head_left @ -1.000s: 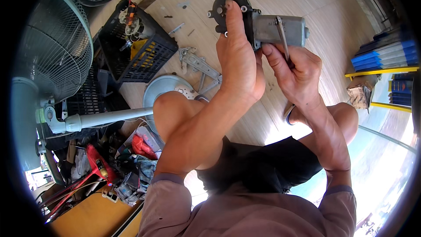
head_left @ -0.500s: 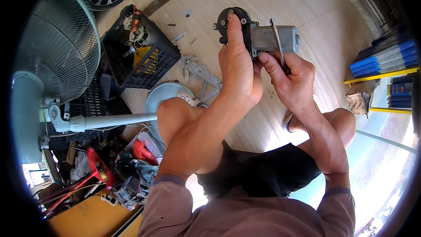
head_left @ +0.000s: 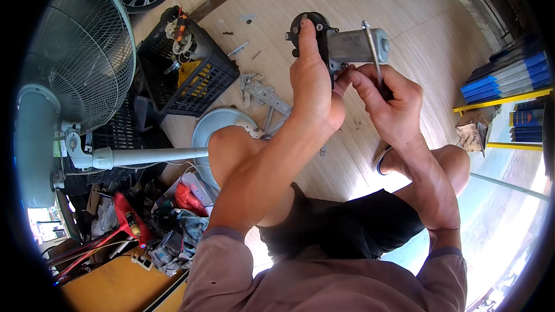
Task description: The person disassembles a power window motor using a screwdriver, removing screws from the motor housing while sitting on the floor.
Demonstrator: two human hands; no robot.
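Observation:
My left hand [head_left: 315,84] is closed round a small electric motor [head_left: 352,44], its thumb laid along the black round gear housing [head_left: 309,26]. The motor's grey metal can points to the right. A slim metal tool [head_left: 370,40] stands up out of my closed right hand [head_left: 396,101] and crosses in front of the can; its lower end is hidden in the palm. My right thumb and forefinger pinch together at the near edge of the motor, beside the housing joint. What lies between those fingertips is too small to make out.
At left is a black plastic crate [head_left: 202,75] of parts. A metal bracket [head_left: 266,95] lies on the floor near a round grey stool [head_left: 217,121]. A standing fan [head_left: 87,52] and a heap of tools fill the left side. Blue booklets [head_left: 509,75] are stacked on a rack at right.
The motor has tilted slightly and shifted a little left. My right hand has turned slightly, its fingertips still at the motor's near edge, the slim tool still in its grip.

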